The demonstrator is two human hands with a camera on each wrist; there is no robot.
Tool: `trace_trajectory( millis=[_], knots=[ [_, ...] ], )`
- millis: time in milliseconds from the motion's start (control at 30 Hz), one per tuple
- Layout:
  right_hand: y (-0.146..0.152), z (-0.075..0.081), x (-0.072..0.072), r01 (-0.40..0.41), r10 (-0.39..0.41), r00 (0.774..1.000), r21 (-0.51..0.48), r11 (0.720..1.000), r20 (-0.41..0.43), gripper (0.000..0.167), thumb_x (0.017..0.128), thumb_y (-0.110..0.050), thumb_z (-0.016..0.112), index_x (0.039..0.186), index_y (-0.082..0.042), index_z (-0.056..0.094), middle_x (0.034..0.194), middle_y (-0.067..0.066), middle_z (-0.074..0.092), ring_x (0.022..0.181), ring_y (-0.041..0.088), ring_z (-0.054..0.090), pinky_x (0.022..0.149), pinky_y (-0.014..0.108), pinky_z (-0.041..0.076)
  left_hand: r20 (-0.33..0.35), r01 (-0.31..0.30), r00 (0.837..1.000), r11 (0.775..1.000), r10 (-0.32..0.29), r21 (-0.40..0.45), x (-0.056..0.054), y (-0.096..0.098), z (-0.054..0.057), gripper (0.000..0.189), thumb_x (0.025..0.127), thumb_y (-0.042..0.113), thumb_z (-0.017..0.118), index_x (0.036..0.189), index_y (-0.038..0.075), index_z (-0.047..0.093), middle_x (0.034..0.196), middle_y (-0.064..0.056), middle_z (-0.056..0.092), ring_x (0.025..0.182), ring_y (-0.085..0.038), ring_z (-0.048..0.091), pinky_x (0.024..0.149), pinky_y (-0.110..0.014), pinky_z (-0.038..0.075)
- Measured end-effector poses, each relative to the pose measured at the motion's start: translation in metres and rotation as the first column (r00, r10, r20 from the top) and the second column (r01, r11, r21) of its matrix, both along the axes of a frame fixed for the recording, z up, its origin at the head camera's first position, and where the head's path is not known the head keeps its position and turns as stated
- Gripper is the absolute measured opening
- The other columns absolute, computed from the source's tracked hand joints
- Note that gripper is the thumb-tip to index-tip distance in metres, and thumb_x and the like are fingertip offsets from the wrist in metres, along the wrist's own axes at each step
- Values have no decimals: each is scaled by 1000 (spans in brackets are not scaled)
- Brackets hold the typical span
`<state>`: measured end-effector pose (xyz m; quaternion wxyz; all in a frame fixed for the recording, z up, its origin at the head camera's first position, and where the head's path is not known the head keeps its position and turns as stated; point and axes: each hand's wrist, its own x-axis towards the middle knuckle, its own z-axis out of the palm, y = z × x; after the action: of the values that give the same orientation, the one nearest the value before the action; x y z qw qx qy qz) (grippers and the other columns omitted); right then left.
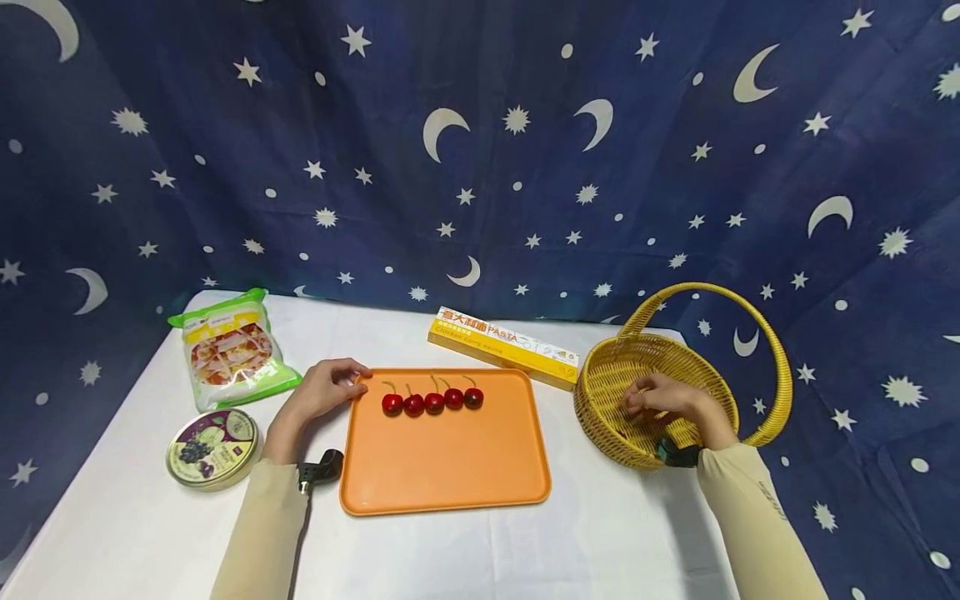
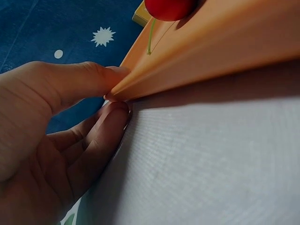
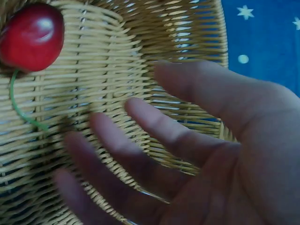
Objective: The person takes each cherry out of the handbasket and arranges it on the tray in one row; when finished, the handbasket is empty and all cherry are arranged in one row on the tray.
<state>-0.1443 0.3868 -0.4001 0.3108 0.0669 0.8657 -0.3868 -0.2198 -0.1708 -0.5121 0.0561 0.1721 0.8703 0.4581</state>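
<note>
My left hand (image 1: 324, 393) pinches the far left corner of an orange tray (image 1: 442, 467), with the thumb on top and fingers beneath in the left wrist view. Along the tray's far side lie several dark red cherries (image 1: 434, 403) in a row, their green stems pointing away. My right hand (image 1: 663, 398) is inside a yellow wicker basket (image 1: 611, 433). The right wrist view shows its fingers spread and loosely bent, holding nothing. Apart from the fingertips, a single cherry (image 3: 33, 37) with a green stem lies in the basket.
A yellow and white pasta box (image 1: 502, 347) lies behind the tray. To the left are a green-edged food bag (image 1: 232, 350) and a round tin (image 1: 213, 448). The basket's tall handle (image 1: 780, 367) arches up on the right. A dark starry cloth (image 1: 480, 225) hangs behind the white table.
</note>
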Motion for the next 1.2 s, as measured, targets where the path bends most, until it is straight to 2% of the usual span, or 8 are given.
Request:
trace_trajectory(
  millis=[100,300,467,700,767,833,1033,1200],
  knots=[
    [-4,-3,-2,-38,32,993,53,998,110,26,91,-13,61,109,5,62,89,8,64,77,20,63,63,36,53,9,-10,1000,1000,10,6,3,-2,-2,19,85,6,74,104,6,74,83,-4,62,68,-16,50,60,-26,41],
    [-11,-4,-5,-66,39,972,111,992,232,18,86,-11,64,102,-3,68,88,6,64,75,22,68,61,32,52,19,-19,1000,1000,18,13,4,0,-2,20,85,5,74,104,6,74,84,-5,63,67,-15,51,60,-26,41],
    [-12,-10,-7,-81,60,953,56,995,298,13,88,-7,64,100,-4,70,84,4,66,72,19,68,60,26,52,18,-16,1000,1000,16,15,2,2,-2,19,84,4,74,104,6,74,83,-5,63,67,-16,51,59,-26,41],
    [-14,-14,-8,-106,106,934,-20,994,341,16,80,2,64,94,-2,72,74,1,67,63,9,62,56,21,48,6,1,1000,1000,-1,23,2,5,-4,19,84,4,74,104,5,74,83,-5,63,68,-17,52,60,-26,42],
    [-13,-13,-9,-105,122,937,-68,992,326,17,80,3,64,96,1,71,75,2,67,64,9,62,57,21,49,12,-3,1000,1000,3,21,2,5,-4,19,84,4,74,103,5,74,83,-5,63,68,-17,51,61,-26,42],
    [-12,-10,-8,-94,120,952,-105,990,283,19,81,1,64,99,3,68,80,5,68,67,11,64,60,22,52,19,-7,1000,1000,7,17,2,5,-4,19,84,4,74,103,6,74,83,-4,62,68,-17,52,61,-26,42],
    [-13,13,-9,-70,83,995,-219,973,51,35,91,-5,61,120,14,56,98,13,66,83,27,69,70,36,57,9,5,1000,1000,-5,25,1,5,-2,19,84,4,74,103,5,74,81,-5,62,67,-16,52,60,-26,42],
    [-24,31,-11,-107,63,984,-276,955,-166,40,92,-3,61,125,18,52,105,16,66,89,28,68,74,44,57,9,-2,1000,1000,2,25,0,3,-1,20,84,3,74,103,5,74,81,-5,62,66,-16,52,58,-25,42]
  ],
)
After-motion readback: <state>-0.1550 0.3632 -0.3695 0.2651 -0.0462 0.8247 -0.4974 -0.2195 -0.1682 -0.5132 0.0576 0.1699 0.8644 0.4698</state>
